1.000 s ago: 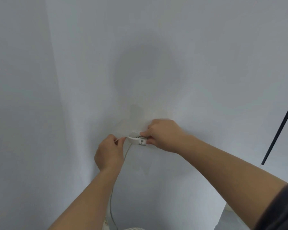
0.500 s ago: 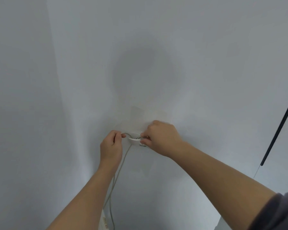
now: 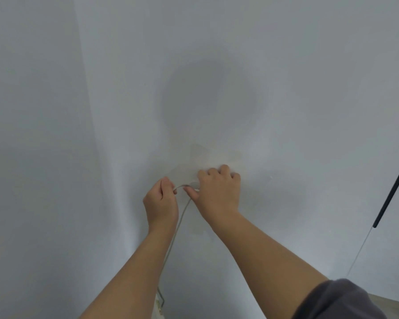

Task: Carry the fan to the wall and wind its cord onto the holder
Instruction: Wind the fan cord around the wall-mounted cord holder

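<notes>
A thin whitish cord (image 3: pixel 179 223) runs up along the white wall (image 3: pixel 217 77) from below. My left hand (image 3: pixel 161 202) pinches the cord close to the small white holder (image 3: pixel 193 184), of which only a sliver shows. My right hand (image 3: pixel 217 188) lies over the holder with fingers curled against the wall and the thumb pointing left toward the cord. A white piece at the bottom edge, perhaps part of the fan (image 3: pixel 158 307), sits where the cord comes from; the fan itself is out of sight.
A wall corner (image 3: pixel 90 134) runs down the left side. A thin black rod (image 3: pixel 394 187) leans at the right edge. A strip of floor (image 3: pixel 392 302) shows at the bottom right.
My right hand has shifted up and over the holder, hiding most of it. My left hand has risen slightly with the cord, which now loops toward the holder.
</notes>
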A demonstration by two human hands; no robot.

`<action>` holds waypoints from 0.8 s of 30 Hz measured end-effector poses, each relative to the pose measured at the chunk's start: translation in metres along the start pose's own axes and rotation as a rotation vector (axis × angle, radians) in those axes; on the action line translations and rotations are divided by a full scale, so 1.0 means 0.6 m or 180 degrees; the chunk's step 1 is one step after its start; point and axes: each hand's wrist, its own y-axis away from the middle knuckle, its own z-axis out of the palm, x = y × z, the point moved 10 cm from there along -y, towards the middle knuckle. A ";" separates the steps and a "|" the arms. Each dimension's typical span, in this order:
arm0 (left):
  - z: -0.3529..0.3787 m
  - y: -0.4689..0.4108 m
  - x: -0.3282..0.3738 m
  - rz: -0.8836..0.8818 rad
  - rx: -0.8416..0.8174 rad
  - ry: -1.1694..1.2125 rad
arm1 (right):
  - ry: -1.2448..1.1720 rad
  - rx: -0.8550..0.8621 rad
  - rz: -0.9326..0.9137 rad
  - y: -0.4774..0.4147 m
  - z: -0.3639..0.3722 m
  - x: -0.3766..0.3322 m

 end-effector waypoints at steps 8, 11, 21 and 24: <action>0.004 0.009 -0.005 -0.0086 -0.0016 -0.0093 | -0.0044 0.0100 -0.0038 0.003 -0.009 0.011; 0.022 0.017 0.001 0.0032 -0.0216 -0.0158 | -0.0041 0.0049 -0.0104 0.000 -0.017 0.023; 0.030 0.029 0.014 0.0520 -0.0758 -0.0396 | -0.0647 0.0003 -0.0305 -0.041 -0.048 0.052; 0.027 0.030 0.006 0.0435 -0.0845 -0.0356 | -0.0707 -0.0022 -0.0369 -0.038 -0.044 0.056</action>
